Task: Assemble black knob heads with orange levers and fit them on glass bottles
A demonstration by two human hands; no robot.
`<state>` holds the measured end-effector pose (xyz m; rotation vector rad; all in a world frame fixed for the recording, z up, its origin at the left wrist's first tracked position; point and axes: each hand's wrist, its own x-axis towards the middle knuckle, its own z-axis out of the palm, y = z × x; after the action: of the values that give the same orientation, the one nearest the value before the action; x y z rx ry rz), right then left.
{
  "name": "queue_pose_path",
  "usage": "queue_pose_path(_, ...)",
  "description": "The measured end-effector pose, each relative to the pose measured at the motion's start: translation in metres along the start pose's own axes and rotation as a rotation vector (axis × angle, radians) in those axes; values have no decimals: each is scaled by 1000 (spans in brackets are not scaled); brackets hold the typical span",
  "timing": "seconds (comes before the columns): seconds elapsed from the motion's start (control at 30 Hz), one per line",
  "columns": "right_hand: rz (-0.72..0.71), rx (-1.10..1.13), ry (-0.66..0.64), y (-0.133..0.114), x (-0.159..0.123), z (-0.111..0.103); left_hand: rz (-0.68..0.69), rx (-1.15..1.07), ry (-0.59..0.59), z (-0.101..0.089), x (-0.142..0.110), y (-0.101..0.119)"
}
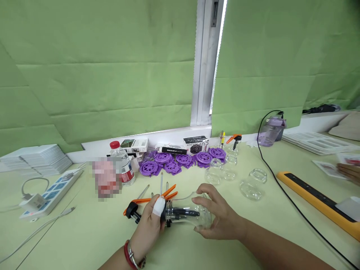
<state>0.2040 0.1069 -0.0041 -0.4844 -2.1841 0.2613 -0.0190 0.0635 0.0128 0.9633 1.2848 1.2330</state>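
A clear bottle (191, 202) lies on its side between my hands, its neck to the left and a dark tube-like part inside it. My right hand (223, 216) is closed around the wide end. At the neck, my left hand (148, 229) grips a black cap (163, 214); a white wrap covers the thumb, and the fingers underneath are hidden. Just beyond the left hand are an orange arm (170, 190) and a black knob (131, 210) with orange behind it. Several screwdrivers (143, 191) point away from me there.
Several purple slotted discs (184, 160) lie at the back before small boxes (196, 145). More clear bottles (252, 187) stand to the right. A water bottle (125, 168) and a power strip (57, 192) are left. A black cable (266, 163) crosses right, near an orange-black bar (312, 198) and another person's hand (348, 172).
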Motion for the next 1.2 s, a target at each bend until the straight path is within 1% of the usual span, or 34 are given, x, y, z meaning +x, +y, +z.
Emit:
queue_pose_path(0.1,121,121,-35,1,-1,1,-29,44,26,0,1,-3)
queue_pose_path(0.27,365,428,-103,4,-3,2,-11,96,85,-6,4,-12)
queue_pose_path(0.4,562,690,-122,7,-5,5,55,114,39,-8,6,-15)
queue_pose_path(0.5,739,892,-152,8,-6,8,90,117,9,-7,6,-14)
queue_pose_path(0.6,880,1068,-159,7,-4,11,122,130,-41,-6,6,-15)
queue_pose_path(0.67,962,1142,-184,6,-1,11,142,148,-62,-6,6,-16)
queue_pose_path(0.77,1053,1180,-210,3,2,10,156,179,-71,-7,7,-18)
queue_pose_path(0.83,1080,1157,-185,2,3,10,131,179,-64,-7,8,-18)
queue_pose_path(0.9,1065,1111,-123,2,4,9,81,154,-19,-6,8,-16)
queue_pose_path(0.93,1035,1084,-83,2,4,8,55,135,13,-6,8,-14)
queue_pose_path(1.0,931,1052,-22,2,3,6,14,103,69,-5,9,-10)
queue_pose_path(1.03,868,1049,-16,3,3,5,1,96,86,-5,8,-8)
queue_pose_path(1.1,762,1063,-55,3,2,1,-14,103,98,-4,7,-5)
queue_pose_path(1.2,701,1074,-112,5,1,-3,-10,96,104,-2,5,-2)
